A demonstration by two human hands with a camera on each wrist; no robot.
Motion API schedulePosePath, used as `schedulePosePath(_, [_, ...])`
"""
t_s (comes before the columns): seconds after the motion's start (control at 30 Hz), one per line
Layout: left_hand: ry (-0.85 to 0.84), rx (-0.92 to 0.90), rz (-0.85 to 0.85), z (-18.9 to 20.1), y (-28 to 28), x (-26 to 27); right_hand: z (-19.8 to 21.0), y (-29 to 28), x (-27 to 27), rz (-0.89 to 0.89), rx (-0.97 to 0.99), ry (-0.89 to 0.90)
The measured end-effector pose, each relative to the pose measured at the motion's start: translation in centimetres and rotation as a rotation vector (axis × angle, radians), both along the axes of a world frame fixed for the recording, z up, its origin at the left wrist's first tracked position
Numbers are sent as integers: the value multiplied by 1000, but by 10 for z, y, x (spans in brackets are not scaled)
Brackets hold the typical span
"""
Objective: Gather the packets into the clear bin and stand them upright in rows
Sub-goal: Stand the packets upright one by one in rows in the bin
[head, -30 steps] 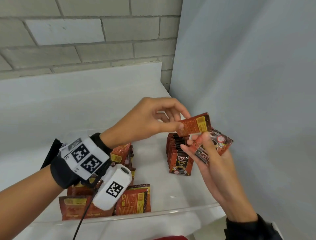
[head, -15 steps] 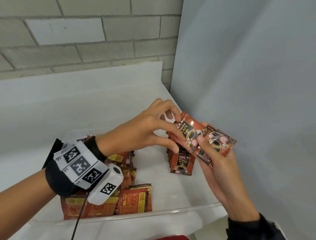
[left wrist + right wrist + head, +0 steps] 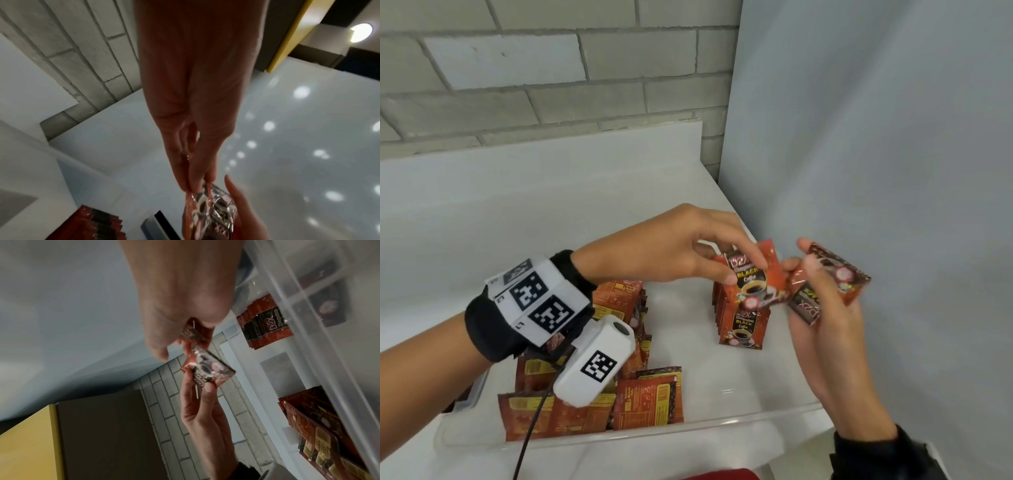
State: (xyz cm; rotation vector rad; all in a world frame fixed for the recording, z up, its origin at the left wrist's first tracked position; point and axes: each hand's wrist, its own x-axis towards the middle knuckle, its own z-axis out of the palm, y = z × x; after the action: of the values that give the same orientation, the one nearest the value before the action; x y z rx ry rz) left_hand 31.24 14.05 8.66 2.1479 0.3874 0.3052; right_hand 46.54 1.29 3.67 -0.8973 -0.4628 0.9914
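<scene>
Above the clear bin [image 3: 688, 432], my left hand [image 3: 746, 271] pinches a red coffee packet [image 3: 751, 284] by its top, face toward me, just over the front of the upright row of packets [image 3: 739, 323]. In the left wrist view the fingertips [image 3: 197, 185] pinch the same shiny packet [image 3: 207, 209]. My right hand [image 3: 815, 274] holds another red packet [image 3: 837, 274], tilted, just right of the first; I cannot tell whether a second lies under it. The right wrist view shows both packets, mine [image 3: 191, 334] and the left hand's [image 3: 207, 371].
A loose pile of packets [image 3: 619, 305] fills the bin's left side, with more lying flat [image 3: 647, 397] at its front left. A pale panel [image 3: 876, 171] stands close on the right and a brick wall [image 3: 551, 85] behind. The bin's clear wall [image 3: 308, 321] is beside my right hand.
My left hand has turned its packet from back-side-up to face forward, brought it past the right hand's packet, and lowered it over the upright row. The right hand has barely moved.
</scene>
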Motion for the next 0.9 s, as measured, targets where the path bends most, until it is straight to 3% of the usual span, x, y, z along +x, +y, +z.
schedulePosePath(0.1, [112,143,-188,-11,-2,7,0,0,2,-157,30,4])
schedulePosePath(0.33, [267,396,-545,-60,-14,31,1,-1,-1,-139,33,-37])
schedulePosePath(0.47, [247,528,-544,-75,-15,37,0,-1,0,-147,18,-33])
schedulePosePath(0.63, [199,903,-428,-67,-16,32,-1,0,0,-145,20,-23])
schedulePosePath(0.9, [154,1044,-301,-76,-15,37,1,-1,0,-115,14,-12])
